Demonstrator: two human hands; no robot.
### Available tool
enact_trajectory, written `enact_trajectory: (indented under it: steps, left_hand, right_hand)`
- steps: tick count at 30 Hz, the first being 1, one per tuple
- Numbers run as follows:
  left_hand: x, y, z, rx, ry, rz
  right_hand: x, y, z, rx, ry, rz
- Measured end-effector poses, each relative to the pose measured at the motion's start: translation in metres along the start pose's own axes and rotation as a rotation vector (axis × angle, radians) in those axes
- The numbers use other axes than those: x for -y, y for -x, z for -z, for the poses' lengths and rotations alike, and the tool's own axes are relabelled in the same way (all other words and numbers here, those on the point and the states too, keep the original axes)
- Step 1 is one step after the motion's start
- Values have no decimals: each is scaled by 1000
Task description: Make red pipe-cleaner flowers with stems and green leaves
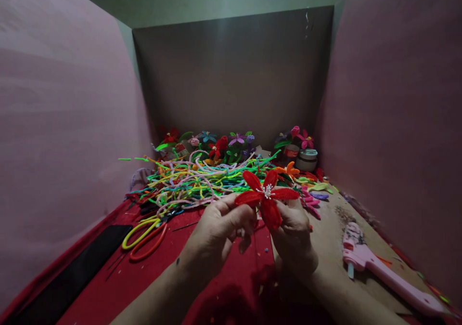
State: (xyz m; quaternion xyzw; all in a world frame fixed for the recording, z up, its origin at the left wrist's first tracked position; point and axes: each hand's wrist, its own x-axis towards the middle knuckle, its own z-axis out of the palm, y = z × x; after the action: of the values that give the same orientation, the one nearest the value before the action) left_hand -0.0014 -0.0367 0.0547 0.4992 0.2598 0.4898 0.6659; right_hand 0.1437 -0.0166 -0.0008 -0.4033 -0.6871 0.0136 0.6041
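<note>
We log the red pipe-cleaner flower (pixel 266 198) above the surface (pixel 249 263), right hand (pixel 296 233) gripping its underside, left hand (pixel 221 224) curled close beside, hold unclear; probably light, soft, easily bent, so we'd pinch the base, sparing the white stamens (pixel 267 190).

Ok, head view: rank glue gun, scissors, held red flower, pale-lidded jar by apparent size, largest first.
1. Glue gun
2. Red flower, scissors: too alike to rank; scissors partly hidden
3. Pale-lidded jar
</note>
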Motion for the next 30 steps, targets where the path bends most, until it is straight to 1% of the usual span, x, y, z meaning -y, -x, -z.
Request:
enact_trajectory:
  steps: [2,4,6,7,9,12,14,15,17,19,21,24,26,27,29,30]
  left_hand:
    - [-3,-2,2,-57,61,18]
    - [-3,-4,4,-67,92,91]
    - [-1,-6,5,-49,100,153]
    - [0,-6,5,-38,93,159]
    - [1,-6,7,-12,60,140]
    - [-1,-5,10,50,3,122]
    - [-3,-6,14,59,0,119]
    - [-4,-7,15,39,-1,106]
    - [-5,-10,18,-49,-47,38]
    - [-5,-13,17,-149,-215,-45]
    - [-3,-15,14,-190,-437,-109]
    - [9,-16,7,-136,-676,-179]
    - [20,-17,4,-103,-847,-235]
    - [25,-18,4,-124,-946,-278]
    - [36,-20,6,-177,-1157,-409]
    - [40,-21,8,-185,-1273,-470]
  right_hand:
    - [0,0,-2,-11,-26,1]
    - [0,0,-3,-7,-62,18]
    - [0,-1,-3,-17,-94,41]
    - [0,-2,-3,-23,-110,49]
    - [1,-3,-2,-28,-137,54]
    - [5,-3,-2,-17,-173,23]
    - [9,-4,-2,-35,-236,-46]
    - [11,-4,-3,-59,-300,-107]
    - [16,-7,-3,-81,-485,-278]
    - [20,-11,-2,-59,-668,-469]
    - [21,-14,0,-3,-768,-608]
    - [16,-15,2,62,-840,-709]
    - [12,-14,0,67,-893,-769]
    - [10,-12,-1,53,-913,-806]
    - [8,-9,-6,22,-933,-873]
    - [7,-8,-8,11,-939,-892]
